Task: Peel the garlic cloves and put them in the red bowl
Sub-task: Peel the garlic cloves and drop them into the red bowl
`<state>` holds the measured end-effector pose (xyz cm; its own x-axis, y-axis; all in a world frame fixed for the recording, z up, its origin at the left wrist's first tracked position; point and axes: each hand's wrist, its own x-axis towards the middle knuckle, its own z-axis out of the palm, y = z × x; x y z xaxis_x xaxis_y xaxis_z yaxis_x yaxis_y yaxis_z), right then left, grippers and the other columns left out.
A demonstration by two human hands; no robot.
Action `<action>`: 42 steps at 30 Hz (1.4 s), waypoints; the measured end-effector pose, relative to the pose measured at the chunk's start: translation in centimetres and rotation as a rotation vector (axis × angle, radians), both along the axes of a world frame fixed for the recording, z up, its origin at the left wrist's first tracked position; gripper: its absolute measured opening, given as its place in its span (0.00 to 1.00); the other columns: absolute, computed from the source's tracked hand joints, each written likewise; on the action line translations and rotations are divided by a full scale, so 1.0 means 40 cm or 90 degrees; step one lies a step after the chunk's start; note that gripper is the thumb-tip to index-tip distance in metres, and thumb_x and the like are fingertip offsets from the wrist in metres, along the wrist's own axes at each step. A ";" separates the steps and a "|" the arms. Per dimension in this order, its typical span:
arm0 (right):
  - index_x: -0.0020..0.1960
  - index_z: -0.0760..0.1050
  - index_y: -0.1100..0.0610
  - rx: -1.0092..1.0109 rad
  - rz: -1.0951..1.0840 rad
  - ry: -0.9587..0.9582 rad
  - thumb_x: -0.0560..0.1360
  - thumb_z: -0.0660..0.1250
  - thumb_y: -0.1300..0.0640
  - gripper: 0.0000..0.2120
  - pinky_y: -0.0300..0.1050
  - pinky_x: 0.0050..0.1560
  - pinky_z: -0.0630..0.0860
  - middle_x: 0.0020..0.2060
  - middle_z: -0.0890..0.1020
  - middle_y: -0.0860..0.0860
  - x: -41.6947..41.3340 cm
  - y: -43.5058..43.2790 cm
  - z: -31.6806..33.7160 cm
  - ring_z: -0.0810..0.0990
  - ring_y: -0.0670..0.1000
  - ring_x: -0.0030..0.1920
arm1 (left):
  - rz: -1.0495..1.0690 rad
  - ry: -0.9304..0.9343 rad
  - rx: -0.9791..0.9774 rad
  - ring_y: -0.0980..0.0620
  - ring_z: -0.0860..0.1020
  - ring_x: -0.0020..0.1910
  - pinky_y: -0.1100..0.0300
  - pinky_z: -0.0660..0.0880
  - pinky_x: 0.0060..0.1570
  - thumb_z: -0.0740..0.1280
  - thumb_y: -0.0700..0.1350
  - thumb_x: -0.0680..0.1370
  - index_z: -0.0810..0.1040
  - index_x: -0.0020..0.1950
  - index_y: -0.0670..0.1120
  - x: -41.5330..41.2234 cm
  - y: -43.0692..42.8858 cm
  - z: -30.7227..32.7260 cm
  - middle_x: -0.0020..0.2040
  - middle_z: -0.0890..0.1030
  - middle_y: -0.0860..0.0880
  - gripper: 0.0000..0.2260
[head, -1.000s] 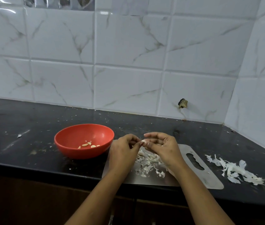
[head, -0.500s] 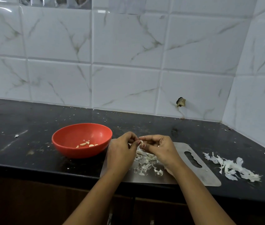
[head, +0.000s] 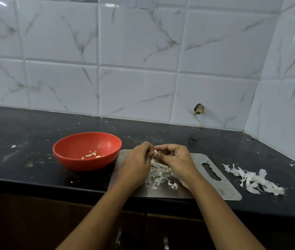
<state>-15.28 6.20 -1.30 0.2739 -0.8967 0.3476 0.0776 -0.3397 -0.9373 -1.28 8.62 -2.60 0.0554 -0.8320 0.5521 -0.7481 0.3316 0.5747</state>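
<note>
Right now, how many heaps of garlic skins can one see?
2. One heap lies on the steel cutting board, partly hidden beneath the left hand and right hand. The other heap lies on the black counter, right of the board.

One red bowl (head: 74, 150), about five peeled cloves (head: 88, 155) inside. One steel cutting board (head: 233, 193). Two garlic-skin piles: board pile (head: 159, 175), tabletop pile (head: 253, 179) to its right. One held clove (head: 155, 151).

White marble-veined wall tiles (head: 135, 56) meet a speckled black countertop (head: 34, 127) above brown cabinets (head: 25, 222).
</note>
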 end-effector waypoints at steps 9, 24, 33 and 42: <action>0.51 0.82 0.59 0.066 -0.040 -0.084 0.75 0.69 0.67 0.08 0.38 0.42 0.80 0.39 0.84 0.53 -0.013 -0.010 0.005 0.84 0.48 0.42 | 0.019 -0.013 -0.017 0.59 0.73 0.36 0.66 0.63 0.34 0.64 0.44 0.78 0.74 0.44 0.51 -0.004 0.000 -0.009 0.34 0.75 0.57 0.04; 0.51 0.82 0.62 0.058 -0.010 -0.029 0.73 0.69 0.71 0.09 0.38 0.44 0.80 0.41 0.84 0.58 -0.004 -0.009 -0.001 0.83 0.50 0.42 | 0.022 0.162 -0.028 0.57 0.80 0.37 0.53 0.78 0.44 0.67 0.46 0.78 0.85 0.51 0.51 -0.006 0.014 0.008 0.37 0.84 0.55 0.07; 0.54 0.82 0.59 0.072 0.052 -0.005 0.75 0.68 0.70 0.11 0.37 0.47 0.79 0.44 0.86 0.55 0.001 -0.002 -0.002 0.85 0.49 0.47 | 0.010 0.258 -0.004 0.59 0.82 0.37 0.52 0.80 0.46 0.73 0.44 0.74 0.86 0.44 0.51 0.003 0.008 0.005 0.36 0.84 0.55 0.02; 0.45 0.83 0.58 -0.031 -0.065 0.063 0.74 0.71 0.66 0.05 0.38 0.41 0.80 0.35 0.85 0.55 0.007 -0.003 -0.007 0.84 0.50 0.37 | 0.032 0.229 -0.030 0.60 0.82 0.38 0.52 0.80 0.44 0.73 0.46 0.74 0.85 0.43 0.51 0.002 0.002 -0.001 0.37 0.84 0.56 0.02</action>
<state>-14.99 6.07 -1.60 0.2180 -0.9042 0.3673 -0.0520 -0.3866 -0.9208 -1.21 8.69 -2.64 0.2933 -0.7972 0.5276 -0.5166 0.3322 0.7891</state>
